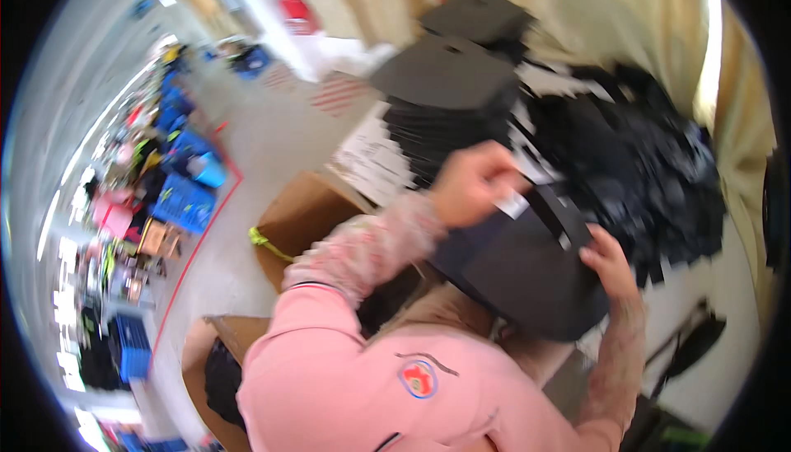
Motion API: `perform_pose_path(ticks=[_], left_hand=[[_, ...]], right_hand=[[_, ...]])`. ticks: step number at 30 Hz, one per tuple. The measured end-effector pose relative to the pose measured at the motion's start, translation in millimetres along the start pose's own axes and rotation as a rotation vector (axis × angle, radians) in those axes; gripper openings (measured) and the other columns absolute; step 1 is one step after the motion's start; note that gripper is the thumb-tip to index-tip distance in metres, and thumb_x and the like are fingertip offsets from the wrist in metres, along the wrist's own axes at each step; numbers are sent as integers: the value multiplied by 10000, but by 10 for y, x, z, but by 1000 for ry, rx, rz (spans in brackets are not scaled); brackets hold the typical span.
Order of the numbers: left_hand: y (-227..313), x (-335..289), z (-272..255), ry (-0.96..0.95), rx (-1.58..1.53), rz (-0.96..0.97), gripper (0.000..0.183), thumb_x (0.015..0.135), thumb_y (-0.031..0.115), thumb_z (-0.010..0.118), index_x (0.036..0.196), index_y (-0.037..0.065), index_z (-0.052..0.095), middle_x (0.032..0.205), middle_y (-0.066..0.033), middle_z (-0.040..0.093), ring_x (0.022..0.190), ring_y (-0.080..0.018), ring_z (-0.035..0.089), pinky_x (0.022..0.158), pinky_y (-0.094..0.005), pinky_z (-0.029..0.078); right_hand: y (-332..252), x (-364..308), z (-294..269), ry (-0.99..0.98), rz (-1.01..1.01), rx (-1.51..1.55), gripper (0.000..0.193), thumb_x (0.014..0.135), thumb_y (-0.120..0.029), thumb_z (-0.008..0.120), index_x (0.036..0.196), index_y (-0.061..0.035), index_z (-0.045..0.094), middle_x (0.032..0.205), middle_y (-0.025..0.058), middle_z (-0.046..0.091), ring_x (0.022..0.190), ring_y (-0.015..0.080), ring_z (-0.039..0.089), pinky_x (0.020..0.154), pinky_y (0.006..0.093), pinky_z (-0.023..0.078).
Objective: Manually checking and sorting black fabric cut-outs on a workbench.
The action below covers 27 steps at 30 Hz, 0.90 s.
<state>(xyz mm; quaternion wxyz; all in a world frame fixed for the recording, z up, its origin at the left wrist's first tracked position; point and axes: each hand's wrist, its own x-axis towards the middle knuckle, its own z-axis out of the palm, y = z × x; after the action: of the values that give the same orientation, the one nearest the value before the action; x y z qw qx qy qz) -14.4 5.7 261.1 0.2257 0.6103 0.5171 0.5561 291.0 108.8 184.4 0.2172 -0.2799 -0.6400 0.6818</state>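
Note:
A dark, flat panel [519, 279] with a rounded edge lies across my lap, tilted toward me. At its right edge, my right hand [611, 262] grips it with the thumb on top. A black strap [546, 211] runs over the panel's upper part, and a small white tag [512, 205] shows near its upper end. My left hand [479, 184] is closed in a pinch at that strap end; the fingertips are slightly blurred.
Beyond my left hand stands a tall stack of dark panels [449, 73], with another stack [478, 17] behind. A heap of black straps [643, 172] covers the table's right side. Open cardboard boxes [309, 196] stand at my left. Blue crates [183, 203] line the floor farther left.

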Motion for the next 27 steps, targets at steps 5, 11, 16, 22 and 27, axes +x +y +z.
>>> perform_pose_path(ticks=[5, 11, 16, 22, 27], left_hand=[[-29, -71, -782, 277, -102, -203, 106, 904, 92, 647, 837, 71, 568, 698, -14, 563, 596, -97, 559, 573, -253, 462], [-1037, -286, -1723, 341, 354, -356, 122, 890, 140, 683, 942, 56, 611, 840, -40, 619, 749, -135, 598, 716, -276, 475], [-576, -106, -475, 5, 719, 283, 366, 820, 148, 728, 1147, 38, 606, 1108, -121, 620, 1076, -310, 559, 957, -382, 414], [-808, 136, 995, -773, 173, 39, 447, 848, 335, 726, 1168, 37, 633, 1158, -140, 652, 1093, -298, 597, 943, -382, 461], [-979, 403, 1546, -1440, 46, -486, 357, 842, 159, 725, 1156, 19, 629, 1115, -62, 670, 1005, -141, 606, 928, -296, 458]], right_hand=[[708, 14, -502, 48, 75, -284, 454, 843, -37, 680, 1282, -54, 568, 775, -20, 565, 722, 73, 511, 653, 250, 439], [923, -261, -724, 104, 204, -439, 524, 844, -50, 680, 1351, -87, 549, 825, 54, 621, 760, 141, 570, 706, 300, 474], [740, -389, -555, 131, 196, -599, 520, 819, -71, 701, 1321, -101, 569, 900, 123, 665, 819, 229, 622, 763, 335, 492], [490, -442, -288, 155, -22, -751, 565, 762, -109, 742, 1300, -115, 570, 988, 168, 684, 892, 313, 663, 796, 379, 516], [255, -475, -53, 179, -17, -886, 608, 734, -143, 770, 1302, -111, 557, 1015, 167, 682, 905, 346, 658, 769, 400, 525]])
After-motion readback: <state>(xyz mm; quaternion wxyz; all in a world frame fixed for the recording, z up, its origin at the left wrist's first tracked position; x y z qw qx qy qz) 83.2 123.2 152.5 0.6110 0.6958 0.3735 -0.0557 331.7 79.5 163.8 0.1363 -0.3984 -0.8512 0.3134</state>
